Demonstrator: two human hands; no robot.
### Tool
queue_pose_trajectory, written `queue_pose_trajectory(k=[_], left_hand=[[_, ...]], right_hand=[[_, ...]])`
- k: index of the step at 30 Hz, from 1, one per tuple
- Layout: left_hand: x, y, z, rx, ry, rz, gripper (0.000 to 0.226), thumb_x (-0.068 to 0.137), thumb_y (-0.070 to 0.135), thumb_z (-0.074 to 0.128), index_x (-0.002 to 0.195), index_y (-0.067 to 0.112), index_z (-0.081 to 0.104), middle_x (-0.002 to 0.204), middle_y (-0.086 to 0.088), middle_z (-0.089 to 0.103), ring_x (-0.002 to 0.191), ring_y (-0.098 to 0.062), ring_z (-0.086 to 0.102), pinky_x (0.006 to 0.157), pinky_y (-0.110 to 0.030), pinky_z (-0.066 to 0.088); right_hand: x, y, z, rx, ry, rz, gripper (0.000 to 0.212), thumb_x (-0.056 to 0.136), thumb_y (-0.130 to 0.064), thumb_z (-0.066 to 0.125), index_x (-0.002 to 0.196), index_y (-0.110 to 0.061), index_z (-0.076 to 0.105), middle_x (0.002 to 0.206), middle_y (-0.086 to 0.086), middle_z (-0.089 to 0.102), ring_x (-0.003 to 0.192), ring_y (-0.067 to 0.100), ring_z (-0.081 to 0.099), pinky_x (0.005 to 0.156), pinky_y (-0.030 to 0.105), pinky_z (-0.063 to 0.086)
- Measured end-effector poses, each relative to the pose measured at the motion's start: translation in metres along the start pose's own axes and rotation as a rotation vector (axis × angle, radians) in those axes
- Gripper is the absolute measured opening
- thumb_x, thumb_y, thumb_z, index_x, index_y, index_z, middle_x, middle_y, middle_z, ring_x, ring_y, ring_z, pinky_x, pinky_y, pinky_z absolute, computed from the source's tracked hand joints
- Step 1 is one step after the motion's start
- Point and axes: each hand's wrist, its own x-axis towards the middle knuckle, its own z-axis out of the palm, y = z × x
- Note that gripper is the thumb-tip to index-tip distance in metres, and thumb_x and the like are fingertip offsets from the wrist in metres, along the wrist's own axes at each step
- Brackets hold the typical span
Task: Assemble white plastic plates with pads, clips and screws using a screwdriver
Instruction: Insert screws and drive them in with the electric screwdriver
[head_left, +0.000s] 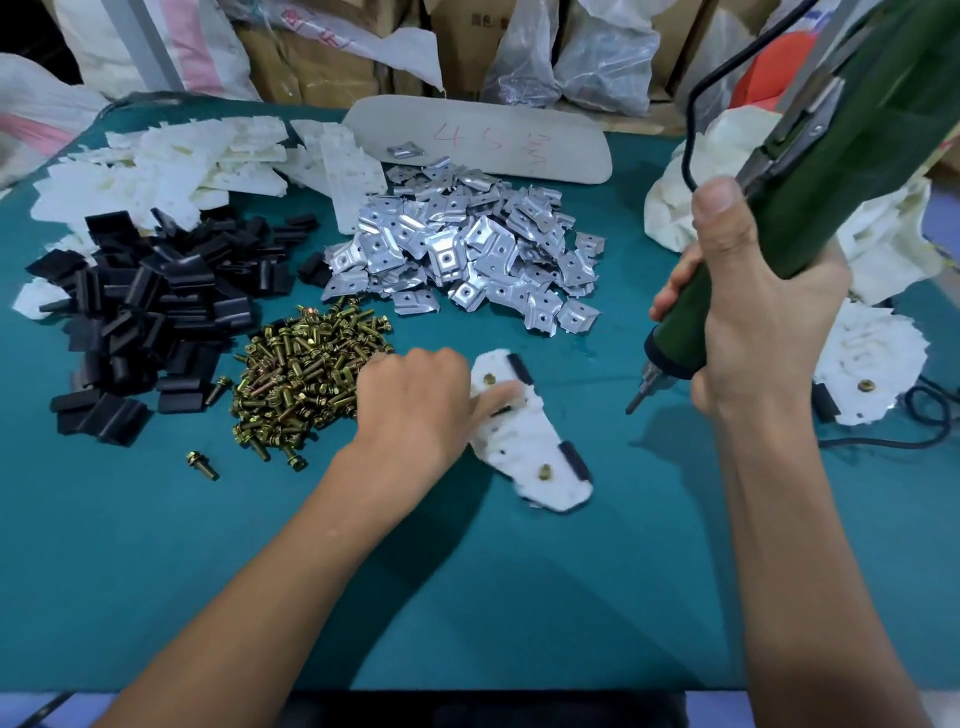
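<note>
A white plastic plate (540, 457) lies on the teal table, with two black pads on its right edge and two brass screws in it. My left hand (415, 400) rests beside it, fingers curled, thumb pressing on the plate's upper part. My right hand (748, 322) grips a green electric screwdriver (810, 208), its bit hanging just right of the plate, above the table. Piles lie behind: brass screws (306, 369), black pads (150, 306), metal clips (467, 244), white plates (171, 161).
Finished plates (872, 358) are stacked at the right beside the screwdriver's black cord (930, 415). A grey oval board (519, 135) with red writing leans at the back. Boxes and plastic bags stand behind the table. A loose screw (202, 464) lies front left.
</note>
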Motion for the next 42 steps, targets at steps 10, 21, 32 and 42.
queue_pose_trajectory(k=[10, 21, 32, 42], left_hand=[[-0.003, -0.011, 0.003, -0.309, -0.515, 0.613, 0.088, 0.079, 0.054, 0.069, 0.152, 0.052, 0.019, 0.165, 0.018, 0.013, 0.149, 0.001, 0.001, 0.109, -0.023, -0.002], [-0.012, 0.004, 0.044, -0.324, -0.048, 0.458, 0.095, 0.076, 0.091, 0.037, 0.148, 0.029, 0.04, 0.133, 0.01, 0.05, 0.128, -0.013, 0.038, 0.105, -0.031, 0.024], [-0.011, 0.005, 0.047, -0.354, -0.01, 0.458, 0.091, 0.076, 0.09, 0.039, 0.144, 0.03, 0.046, 0.128, 0.011, 0.056, 0.123, -0.013, 0.044, 0.101, -0.033, 0.031], [-0.01, 0.004, 0.049, -0.35, -0.002, 0.461, 0.091, 0.076, 0.09, 0.037, 0.144, 0.03, 0.046, 0.13, 0.011, 0.056, 0.124, -0.013, 0.044, 0.102, -0.035, 0.032]], right_hand=[[-0.002, 0.011, -0.006, -0.017, -0.01, 0.004, 0.05, 0.075, -0.044, 0.09, 0.086, -0.007, 0.058, 0.062, 0.007, 0.054, 0.046, 0.024, 0.051, 0.048, 0.029, 0.047], [-0.003, 0.022, 0.004, 0.015, 0.044, -0.073, 0.039, 0.081, -0.033, 0.083, 0.076, -0.007, 0.054, 0.055, 0.001, 0.055, 0.039, 0.023, 0.051, 0.045, 0.029, 0.045], [0.001, 0.036, 0.012, 0.015, 0.066, -0.086, 0.032, 0.081, -0.032, 0.083, 0.074, -0.014, 0.057, 0.057, 0.003, 0.055, 0.039, 0.025, 0.051, 0.045, 0.029, 0.046], [-0.002, 0.036, 0.016, 0.012, 0.056, -0.091, 0.028, 0.082, -0.028, 0.08, 0.077, -0.013, 0.057, 0.06, -0.001, 0.057, 0.039, 0.022, 0.051, 0.046, 0.029, 0.046]])
